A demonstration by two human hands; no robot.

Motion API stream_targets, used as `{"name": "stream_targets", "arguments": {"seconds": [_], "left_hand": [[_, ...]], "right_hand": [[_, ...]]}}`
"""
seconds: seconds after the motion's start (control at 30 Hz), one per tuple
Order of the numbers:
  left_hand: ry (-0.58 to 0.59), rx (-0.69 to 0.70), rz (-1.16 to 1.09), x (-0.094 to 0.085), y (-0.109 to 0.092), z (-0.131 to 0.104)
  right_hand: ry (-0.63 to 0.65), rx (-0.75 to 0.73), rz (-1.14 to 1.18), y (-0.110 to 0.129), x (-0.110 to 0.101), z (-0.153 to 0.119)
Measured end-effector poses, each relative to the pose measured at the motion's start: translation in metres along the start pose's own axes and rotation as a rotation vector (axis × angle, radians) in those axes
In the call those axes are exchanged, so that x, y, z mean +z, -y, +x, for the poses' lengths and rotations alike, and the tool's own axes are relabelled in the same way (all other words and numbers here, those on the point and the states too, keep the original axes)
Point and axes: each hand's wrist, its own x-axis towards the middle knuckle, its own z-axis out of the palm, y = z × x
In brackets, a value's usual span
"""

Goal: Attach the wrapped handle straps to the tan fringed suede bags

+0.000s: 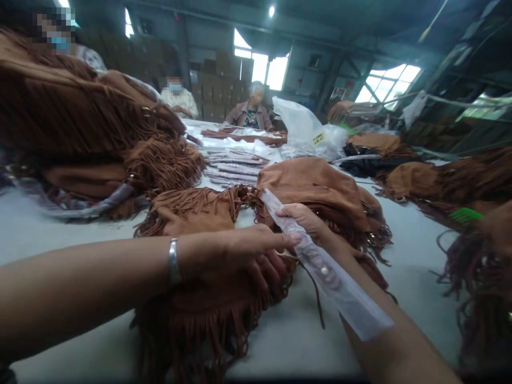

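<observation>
The white tabletop carries nearly everything here; along its left edge rises a heap of brown bags, tall enough to block part of the view across; more fringed bags crowd its right edge, hemming the work into the middle; the near bag lies towards the near edge, partly under the left forearm, perhaps put there to be within easy reach; just beyond it a rounder bag walls off the space ahead; towards the far edge a clear plastic bag stands up by a row of wrapped strips; the plastic sleeve slants above the middle of the tabletop, its long end across the right forearm, held near its upper end, I'd judge, to steady it; the left hand is half curled, fingertips at the sleeve, though I cannot tell whether it pinches; the right hand is nearly closed, gripping the sleeve; a round button shows through the plastic.
</observation>
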Motion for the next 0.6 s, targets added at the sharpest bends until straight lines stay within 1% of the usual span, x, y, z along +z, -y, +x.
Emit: {"name": "stream_targets", "arguments": {"seconds": [0.03,0.07,0.13,0.2,0.27,0.33,0.4,0.5,0.6], "left_hand": [[0.001,-0.022,-0.085,0.010,0.004,0.001],[-0.029,-0.029,-0.155,0.018,0.007,0.004],[-0.159,-0.032,-0.292,0.031,0.006,0.010],[-0.311,-0.042,-0.383,0.036,0.002,0.016],[-0.408,-0.056,-0.384,0.033,-0.003,0.018],[-0.434,-0.085,-0.367,0.026,-0.005,0.015],[-0.432,-0.110,-0.352,0.020,-0.005,0.010],[-0.412,-0.145,-0.322,0.012,-0.005,0.005],[-0.473,-0.127,-0.279,-0.003,-0.006,0.010]], "right_hand": [[-0.028,0.006,0.011,-0.001,0.006,0.005],[-0.056,0.017,0.024,-0.003,0.011,0.010],[-0.095,0.043,0.053,-0.005,0.022,0.018],[-0.104,0.072,0.085,-0.006,0.028,0.024],[-0.084,0.108,0.112,-0.005,0.030,0.026],[-0.045,0.142,0.123,-0.002,0.030,0.029],[-0.007,0.158,0.119,0.002,0.032,0.031],[0.015,0.125,0.090,0.007,0.040,0.036],[0.002,0.050,0.025,0.006,0.048,0.039]]}}
